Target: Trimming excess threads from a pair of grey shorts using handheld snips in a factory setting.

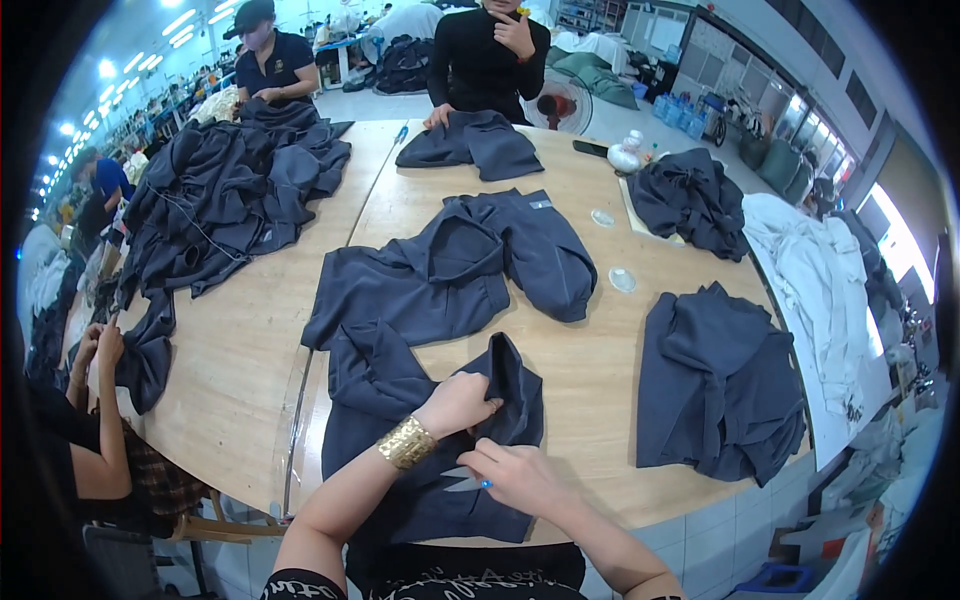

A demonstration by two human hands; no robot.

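Note:
A dark grey garment (400,420) lies on the table right in front of me, its opening (506,380) raised and gaping. My left hand (462,402), with a wide gold cuff at the wrist, is closed on cloth at the edge of that opening. Just below and to the right, my right hand (512,478) has its thumb and forefinger pinched close to the same cloth. From its curled fingers stick out a pale, pointed shape and a small blue part, which look like thread snips (463,484). Cloth and fingers partly hide the spot between the hands.
Another dark garment (400,285) lies just beyond. A folded stack (720,385) sits at right, a crumpled pile (688,205) behind it, and a large heap (225,200) at left. Blue snips (402,133) lie far off. People work at left and across the table (590,400).

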